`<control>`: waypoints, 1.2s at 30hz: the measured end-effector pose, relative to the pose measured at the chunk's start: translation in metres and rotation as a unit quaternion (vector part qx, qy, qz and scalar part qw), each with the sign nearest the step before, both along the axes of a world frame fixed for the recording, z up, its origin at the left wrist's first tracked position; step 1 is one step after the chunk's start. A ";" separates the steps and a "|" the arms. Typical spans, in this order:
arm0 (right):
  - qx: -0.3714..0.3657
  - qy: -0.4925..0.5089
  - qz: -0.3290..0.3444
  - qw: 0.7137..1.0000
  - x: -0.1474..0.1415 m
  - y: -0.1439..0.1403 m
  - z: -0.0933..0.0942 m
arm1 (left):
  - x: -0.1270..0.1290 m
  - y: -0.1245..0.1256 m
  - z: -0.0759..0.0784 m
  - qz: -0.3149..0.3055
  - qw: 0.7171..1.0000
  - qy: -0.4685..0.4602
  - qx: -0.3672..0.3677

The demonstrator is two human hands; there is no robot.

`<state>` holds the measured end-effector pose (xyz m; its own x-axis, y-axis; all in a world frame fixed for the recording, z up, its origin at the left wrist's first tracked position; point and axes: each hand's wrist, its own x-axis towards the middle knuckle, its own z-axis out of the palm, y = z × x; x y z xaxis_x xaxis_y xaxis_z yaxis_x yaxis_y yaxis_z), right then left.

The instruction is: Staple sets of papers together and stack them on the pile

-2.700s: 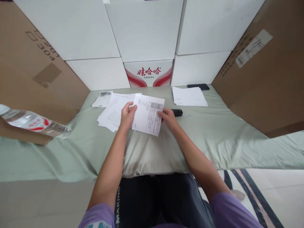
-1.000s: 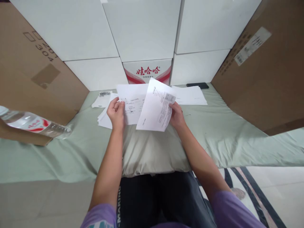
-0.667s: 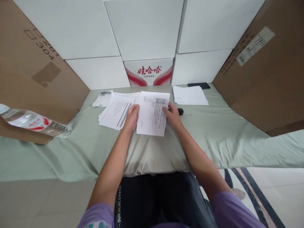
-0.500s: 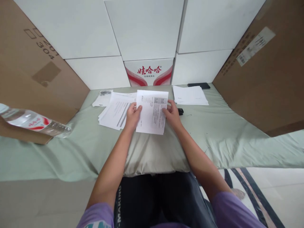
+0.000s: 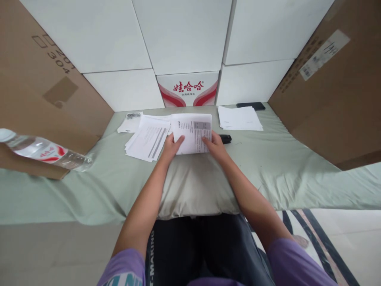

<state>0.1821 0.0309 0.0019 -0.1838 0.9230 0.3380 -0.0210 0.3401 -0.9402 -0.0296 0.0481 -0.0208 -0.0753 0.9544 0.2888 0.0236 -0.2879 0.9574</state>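
A printed white sheet [image 5: 193, 133] lies on the pale green cloth [image 5: 268, 159] in front of me, and both hands hold it. My left hand [image 5: 172, 145] grips its lower left corner, thumb on top. My right hand [image 5: 214, 144] pinches its lower right edge. The sheet looks short, as if its lower part is folded up. A loose pile of printed papers [image 5: 147, 137] lies just left of my left hand. A black stapler [image 5: 225, 138] sits right beside my right hand.
A neat stack of white sheets [image 5: 239, 118] and a dark phone [image 5: 250, 105] lie at the back right. A small paper with black clips [image 5: 130, 122] lies back left. A water bottle [image 5: 44, 151] rests at the left. Cardboard boxes [image 5: 333, 91] flank the cloth; white boxes [image 5: 181, 35] stand behind.
A second sheet went from my left hand onto the left pile. Both hands then took the remaining sheet, and its lower edge has come up, so it shows shorter.
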 end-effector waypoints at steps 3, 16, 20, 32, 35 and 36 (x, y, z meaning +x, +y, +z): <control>0.003 0.021 -0.006 1.000 -0.001 -0.001 -0.001 | 0.002 0.000 -0.003 0.005 1.000 -0.024 0.007; -0.016 0.004 -0.055 0.998 -0.004 -0.001 -0.004 | 0.011 -0.010 -0.005 -0.018 0.999 -0.021 -0.036; -0.018 -0.015 -0.048 0.999 -0.003 -0.001 -0.003 | 0.009 -0.008 -0.003 -0.020 0.994 0.093 -0.047; -0.124 -0.219 -0.029 0.967 0.038 0.002 0.029 | -0.013 -0.019 0.020 -0.201 0.935 0.107 -0.271; -0.142 -0.284 0.057 0.946 0.047 -0.002 0.036 | -0.006 -0.021 0.021 -0.239 0.923 0.148 -0.263; -0.141 -0.312 0.077 0.936 0.048 -0.003 0.037 | -0.003 -0.022 0.020 -0.254 0.917 0.164 -0.261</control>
<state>0.2301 0.0277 0.0389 -0.4028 0.9056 -0.1331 0.5339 0.1144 -0.8378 -0.0326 0.0264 -0.0006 0.4257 0.8576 -0.2885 0.3238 0.1533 0.9336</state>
